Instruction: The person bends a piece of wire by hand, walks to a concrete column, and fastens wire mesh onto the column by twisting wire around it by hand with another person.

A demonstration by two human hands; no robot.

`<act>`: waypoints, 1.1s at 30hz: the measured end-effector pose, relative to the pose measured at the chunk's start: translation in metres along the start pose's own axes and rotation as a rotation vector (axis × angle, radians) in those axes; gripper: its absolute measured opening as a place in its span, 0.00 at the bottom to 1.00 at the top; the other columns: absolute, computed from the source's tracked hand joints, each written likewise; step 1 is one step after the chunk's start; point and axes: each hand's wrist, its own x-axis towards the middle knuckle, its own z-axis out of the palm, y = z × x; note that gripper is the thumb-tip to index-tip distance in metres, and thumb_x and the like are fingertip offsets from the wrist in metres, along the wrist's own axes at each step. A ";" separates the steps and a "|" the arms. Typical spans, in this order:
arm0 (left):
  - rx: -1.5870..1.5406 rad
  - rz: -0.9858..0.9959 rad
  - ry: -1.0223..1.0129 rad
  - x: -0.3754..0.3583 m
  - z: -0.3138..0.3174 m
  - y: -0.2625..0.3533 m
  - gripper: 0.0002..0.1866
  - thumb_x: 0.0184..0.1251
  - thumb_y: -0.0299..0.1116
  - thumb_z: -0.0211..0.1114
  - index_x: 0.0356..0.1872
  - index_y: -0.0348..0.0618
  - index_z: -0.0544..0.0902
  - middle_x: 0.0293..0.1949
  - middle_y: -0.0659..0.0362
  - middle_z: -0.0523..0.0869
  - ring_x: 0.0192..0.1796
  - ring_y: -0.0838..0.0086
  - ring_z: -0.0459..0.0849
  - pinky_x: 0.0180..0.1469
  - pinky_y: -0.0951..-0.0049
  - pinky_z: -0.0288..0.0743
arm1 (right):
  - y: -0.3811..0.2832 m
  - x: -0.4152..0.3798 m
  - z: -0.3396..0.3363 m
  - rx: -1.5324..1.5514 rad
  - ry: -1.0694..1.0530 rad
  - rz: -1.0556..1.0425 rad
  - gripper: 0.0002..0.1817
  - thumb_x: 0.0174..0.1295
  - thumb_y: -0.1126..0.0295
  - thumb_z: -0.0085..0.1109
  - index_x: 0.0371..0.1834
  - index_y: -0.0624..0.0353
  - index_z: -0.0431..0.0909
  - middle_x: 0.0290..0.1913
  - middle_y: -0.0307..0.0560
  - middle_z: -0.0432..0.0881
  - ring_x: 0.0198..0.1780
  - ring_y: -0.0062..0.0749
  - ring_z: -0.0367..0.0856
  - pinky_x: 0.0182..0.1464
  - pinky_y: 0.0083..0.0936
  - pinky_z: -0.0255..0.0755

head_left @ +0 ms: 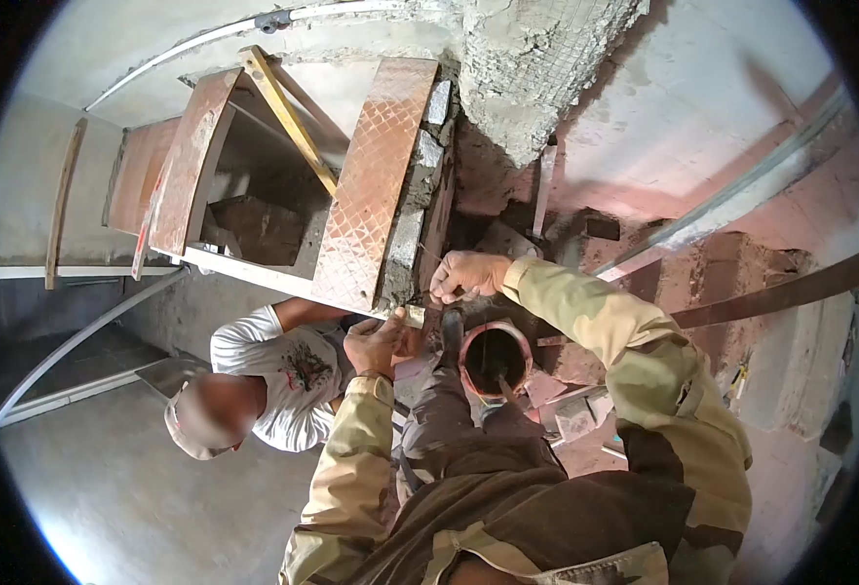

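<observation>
My left hand (375,343) is closed at the near end of the ledge, its fingers on a small pale block (414,316). My right hand (469,276) is pinched just right of the ledge's edge. A thin line like a string seems to run from its fingertips, but what they hold is too small to tell. Between a patterned brown tile (375,185) and the ledge's side lies a strip of grey mortar (396,283) with several pieces of broken tile (406,237) set in it. Below my right hand stands a bucket (525,363) with dark contents and a stick.
A co-worker in a white shirt (288,380) and cap is close at my left, under the ledge. A wooden brace (288,117) leans across the opening beside the tile. Rough plaster (536,88) juts out ahead. Rubble and offcuts (582,417) lie right of the bucket.
</observation>
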 end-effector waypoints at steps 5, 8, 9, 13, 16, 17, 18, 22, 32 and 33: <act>0.007 -0.035 -0.037 0.006 -0.003 -0.008 0.30 0.51 0.34 0.87 0.42 0.21 0.78 0.30 0.48 0.88 0.26 0.73 0.85 0.25 0.75 0.78 | -0.012 -0.026 0.037 -1.019 0.455 -0.570 0.07 0.56 0.74 0.63 0.38 0.59 0.85 0.23 0.42 0.80 0.22 0.33 0.79 0.27 0.32 0.72; -0.008 -0.002 -0.060 0.008 -0.005 -0.014 0.30 0.50 0.36 0.88 0.41 0.22 0.77 0.29 0.49 0.87 0.25 0.73 0.84 0.24 0.75 0.77 | 0.002 -0.026 0.037 -1.660 0.638 -0.886 0.07 0.62 0.63 0.60 0.35 0.52 0.83 0.30 0.43 0.82 0.28 0.37 0.84 0.31 0.33 0.78; -0.025 0.004 -0.077 0.009 -0.005 -0.013 0.31 0.50 0.36 0.88 0.41 0.23 0.77 0.28 0.49 0.87 0.25 0.74 0.84 0.23 0.76 0.76 | 0.002 -0.025 0.036 -1.662 0.634 -0.888 0.07 0.62 0.63 0.60 0.35 0.52 0.83 0.30 0.43 0.82 0.28 0.37 0.84 0.31 0.33 0.78; -0.024 -0.027 -0.089 0.006 -0.005 -0.011 0.31 0.49 0.37 0.88 0.41 0.23 0.77 0.28 0.50 0.87 0.25 0.74 0.84 0.23 0.76 0.76 | 0.003 -0.010 0.026 -1.780 0.753 -1.140 0.06 0.60 0.63 0.60 0.31 0.50 0.81 0.31 0.41 0.80 0.28 0.37 0.83 0.31 0.33 0.78; -0.002 -0.014 -0.060 0.008 -0.005 -0.011 0.34 0.47 0.38 0.89 0.41 0.23 0.77 0.29 0.50 0.86 0.25 0.74 0.84 0.24 0.76 0.77 | 0.014 0.005 0.021 -1.687 0.681 -1.041 0.04 0.58 0.64 0.60 0.29 0.50 0.79 0.32 0.40 0.80 0.27 0.38 0.83 0.31 0.34 0.78; 0.003 -0.023 -0.059 0.008 -0.004 -0.013 0.34 0.47 0.38 0.89 0.41 0.23 0.77 0.29 0.50 0.86 0.25 0.74 0.84 0.24 0.76 0.77 | 0.021 0.008 0.021 -1.618 0.645 -0.979 0.04 0.57 0.65 0.60 0.29 0.50 0.79 0.33 0.39 0.81 0.28 0.38 0.84 0.32 0.35 0.78; -0.001 -0.006 -0.031 0.007 -0.003 -0.013 0.34 0.47 0.38 0.89 0.42 0.22 0.77 0.29 0.50 0.86 0.25 0.74 0.84 0.24 0.76 0.77 | 0.021 0.006 0.023 -1.514 0.613 -0.955 0.03 0.55 0.69 0.59 0.27 0.53 0.79 0.29 0.42 0.81 0.30 0.43 0.85 0.32 0.39 0.77; 0.045 0.044 0.022 0.001 -0.001 -0.004 0.32 0.48 0.38 0.89 0.41 0.21 0.78 0.31 0.48 0.87 0.26 0.73 0.85 0.25 0.77 0.78 | 0.004 -0.017 0.033 -1.324 0.490 -0.777 0.05 0.57 0.71 0.57 0.25 0.56 0.80 0.25 0.51 0.84 0.34 0.50 0.86 0.36 0.42 0.77; 0.073 -0.057 -0.107 0.015 -0.011 -0.010 0.38 0.49 0.39 0.88 0.48 0.18 0.74 0.33 0.47 0.87 0.31 0.71 0.86 0.31 0.74 0.81 | 0.010 0.031 0.014 -0.697 0.757 -0.493 0.14 0.58 0.60 0.69 0.33 0.61 0.84 0.29 0.53 0.86 0.32 0.48 0.86 0.35 0.40 0.73; 0.085 -0.063 -0.106 0.013 -0.013 -0.013 0.38 0.49 0.39 0.88 0.48 0.18 0.74 0.33 0.47 0.87 0.31 0.71 0.86 0.31 0.74 0.81 | 0.012 0.025 0.017 -0.814 0.914 -0.679 0.15 0.58 0.58 0.71 0.33 0.60 0.84 0.29 0.53 0.86 0.31 0.50 0.85 0.34 0.40 0.73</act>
